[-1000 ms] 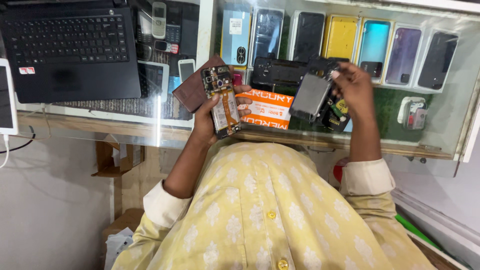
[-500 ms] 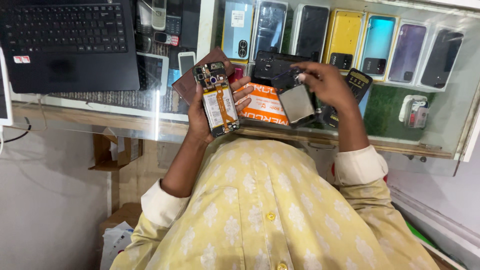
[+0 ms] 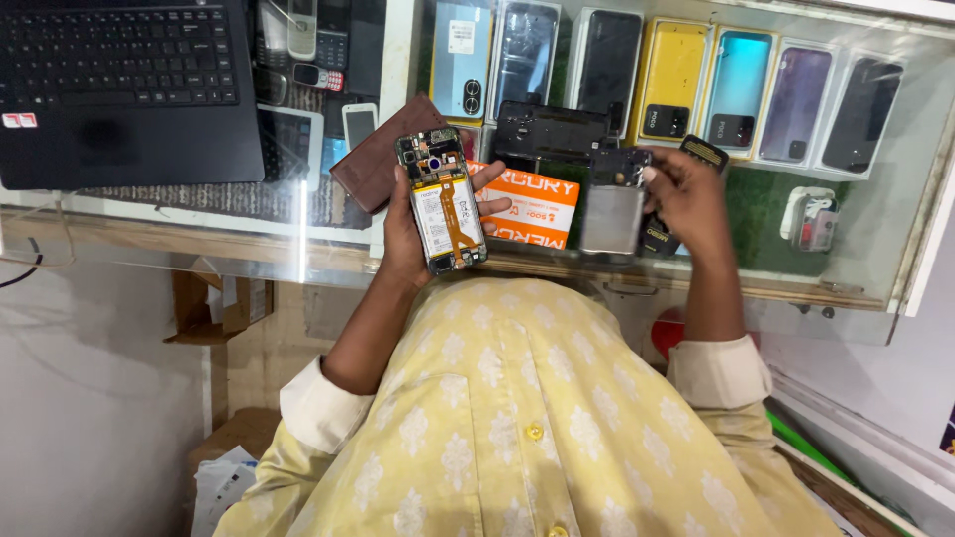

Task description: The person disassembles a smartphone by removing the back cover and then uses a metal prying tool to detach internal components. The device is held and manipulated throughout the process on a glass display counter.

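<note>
My left hand (image 3: 410, 234) holds an opened phone (image 3: 442, 199) upright, its back off, with a white battery and an orange flex strip showing. My right hand (image 3: 686, 199) grips a grey back cover (image 3: 613, 211) by its dark upper end, just right of the phone. Both are held above the glass counter (image 3: 249, 234). A black phone frame (image 3: 549, 131) and an orange-and-white box (image 3: 532, 204) lie on the glass behind them.
A black laptop (image 3: 119, 89) sits at the left with small old phones (image 3: 316, 45) beside it and a brown wallet (image 3: 380, 154) near my left hand. Several phone back covers (image 3: 676, 85) line the display case. A white charger pack (image 3: 811, 219) lies at right.
My right hand has turned the grey back cover and brought it lower, closer to the phone. My left hand has lifted the opened phone more upright and nearer the view.
</note>
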Action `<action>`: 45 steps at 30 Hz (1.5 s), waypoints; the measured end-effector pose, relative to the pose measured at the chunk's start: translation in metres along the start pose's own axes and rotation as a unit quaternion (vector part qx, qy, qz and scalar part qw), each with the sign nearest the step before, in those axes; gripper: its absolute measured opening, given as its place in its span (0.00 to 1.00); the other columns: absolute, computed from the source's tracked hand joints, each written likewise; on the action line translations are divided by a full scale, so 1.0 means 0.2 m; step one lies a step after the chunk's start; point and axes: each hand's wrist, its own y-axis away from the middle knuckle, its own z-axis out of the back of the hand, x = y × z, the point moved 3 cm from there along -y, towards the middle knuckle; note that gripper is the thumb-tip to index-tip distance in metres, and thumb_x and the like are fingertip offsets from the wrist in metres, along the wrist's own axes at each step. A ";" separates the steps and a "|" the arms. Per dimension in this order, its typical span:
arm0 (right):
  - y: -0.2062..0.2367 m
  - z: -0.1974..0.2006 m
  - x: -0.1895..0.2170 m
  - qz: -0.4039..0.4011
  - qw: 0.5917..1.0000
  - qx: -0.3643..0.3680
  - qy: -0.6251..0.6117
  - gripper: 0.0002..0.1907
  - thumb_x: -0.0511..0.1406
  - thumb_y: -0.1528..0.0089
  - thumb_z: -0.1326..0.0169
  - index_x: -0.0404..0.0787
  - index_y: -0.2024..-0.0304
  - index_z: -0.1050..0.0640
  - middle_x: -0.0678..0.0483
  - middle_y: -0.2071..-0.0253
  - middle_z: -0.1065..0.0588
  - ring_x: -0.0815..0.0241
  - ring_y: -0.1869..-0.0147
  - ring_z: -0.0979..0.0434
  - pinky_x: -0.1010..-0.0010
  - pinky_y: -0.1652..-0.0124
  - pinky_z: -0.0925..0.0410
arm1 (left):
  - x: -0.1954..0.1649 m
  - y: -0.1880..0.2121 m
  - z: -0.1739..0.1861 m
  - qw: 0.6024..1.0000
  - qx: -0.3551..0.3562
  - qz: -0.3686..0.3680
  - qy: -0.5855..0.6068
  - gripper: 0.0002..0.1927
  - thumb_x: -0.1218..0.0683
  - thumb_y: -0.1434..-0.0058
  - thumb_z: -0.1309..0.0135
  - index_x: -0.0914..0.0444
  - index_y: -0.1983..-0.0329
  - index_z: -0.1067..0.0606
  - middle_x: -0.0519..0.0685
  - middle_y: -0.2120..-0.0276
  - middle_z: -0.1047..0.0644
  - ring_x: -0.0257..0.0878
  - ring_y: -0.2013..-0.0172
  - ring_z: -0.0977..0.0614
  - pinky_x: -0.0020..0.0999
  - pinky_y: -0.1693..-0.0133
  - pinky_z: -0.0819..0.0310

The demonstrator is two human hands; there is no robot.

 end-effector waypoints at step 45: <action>0.23 -0.36 0.49 0.130 0.990 -0.046 -0.034 0.08 0.28 0.32 0.42 0.33 0.50 0.19 0.58 0.65 0.21 0.74 0.64 0.26 0.82 0.63 0.32 | 0.07 -0.04 -0.23 0.994 0.025 0.054 -0.095 0.47 0.25 0.33 0.71 0.56 0.20 0.52 0.69 0.32 0.34 0.62 0.39 0.24 0.51 0.42 0.23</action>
